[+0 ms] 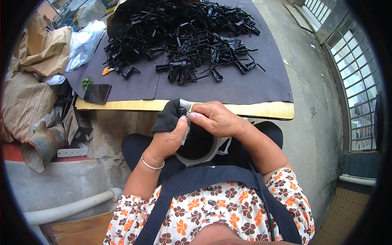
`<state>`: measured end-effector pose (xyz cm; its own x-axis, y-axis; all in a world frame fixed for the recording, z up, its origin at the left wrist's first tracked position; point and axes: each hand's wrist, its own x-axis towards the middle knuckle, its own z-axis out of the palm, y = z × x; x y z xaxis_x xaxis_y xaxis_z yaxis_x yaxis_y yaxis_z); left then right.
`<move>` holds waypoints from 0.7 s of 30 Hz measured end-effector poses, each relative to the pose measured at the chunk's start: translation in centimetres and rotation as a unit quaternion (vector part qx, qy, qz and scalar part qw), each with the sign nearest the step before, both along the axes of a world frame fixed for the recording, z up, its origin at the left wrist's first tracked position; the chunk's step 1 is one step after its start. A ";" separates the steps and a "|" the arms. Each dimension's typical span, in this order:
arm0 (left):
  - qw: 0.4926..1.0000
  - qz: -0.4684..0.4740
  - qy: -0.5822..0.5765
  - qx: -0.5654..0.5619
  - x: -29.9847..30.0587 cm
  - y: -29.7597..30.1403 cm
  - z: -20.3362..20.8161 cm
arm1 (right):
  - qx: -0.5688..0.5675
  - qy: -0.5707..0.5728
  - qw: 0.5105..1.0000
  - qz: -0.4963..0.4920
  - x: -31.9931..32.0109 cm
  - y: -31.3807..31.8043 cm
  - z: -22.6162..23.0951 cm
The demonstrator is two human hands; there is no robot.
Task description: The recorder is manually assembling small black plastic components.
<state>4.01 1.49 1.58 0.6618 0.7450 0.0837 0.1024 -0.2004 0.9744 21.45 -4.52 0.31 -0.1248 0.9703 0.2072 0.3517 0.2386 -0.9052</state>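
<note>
My left hand, partly covered by a black fingerless cloth or glove, is closed round a small black plastic piece. Light-coloured wrapping shows at its fingertips. My right hand meets it from the other side, thumb and fingers pinched at the same piece. Fingers hide most of the piece, so its full shape cannot be made out. Both hands are just off the table's near edge, above a pale bucket with a dark inside, between my knees. Beyond them lies a big heap of black plastic parts.
A dark sheet covers the table, which has a yellow front edge. At its left corner lie a phone, a green sprig and an orange item. Paper sacks and a rusty pipe piece crowd the left side.
</note>
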 end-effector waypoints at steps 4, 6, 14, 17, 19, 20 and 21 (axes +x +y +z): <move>0.981 -0.014 0.000 0.194 0.0 0.3 -1.3 | -0.045 -0.001 0.998 -0.031 -1.1 0.0 0.2; 0.965 -0.014 -0.013 0.260 0.3 0.2 -1.4 | -0.026 0.035 0.998 -0.046 -1.6 0.2 -0.6; 0.996 -0.006 0.073 0.057 0.2 -0.2 0.5 | -0.038 -0.032 0.996 -0.080 0.1 0.9 0.1; 0.928 -0.026 0.126 0.350 -0.8 0.4 0.6 | 0.080 -0.317 0.878 -0.348 3.1 1.4 -0.5; 0.861 -0.040 0.148 0.484 -1.1 0.7 0.3 | 0.030 -0.354 0.859 -0.369 4.0 1.8 -0.7; 0.870 -0.025 0.154 0.468 -1.1 0.9 -0.2 | -0.019 -0.364 0.865 -0.345 4.0 2.0 -0.3; 0.878 -0.010 0.160 0.451 -1.1 1.1 -0.5 | -0.069 -0.374 0.867 -0.321 4.0 2.2 -0.1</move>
<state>2.87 2.61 1.13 0.7714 0.4585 0.4413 0.3289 -0.8809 0.3404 25.49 -2.33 0.18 0.4005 0.8988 0.1781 0.8736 -0.3159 -0.3701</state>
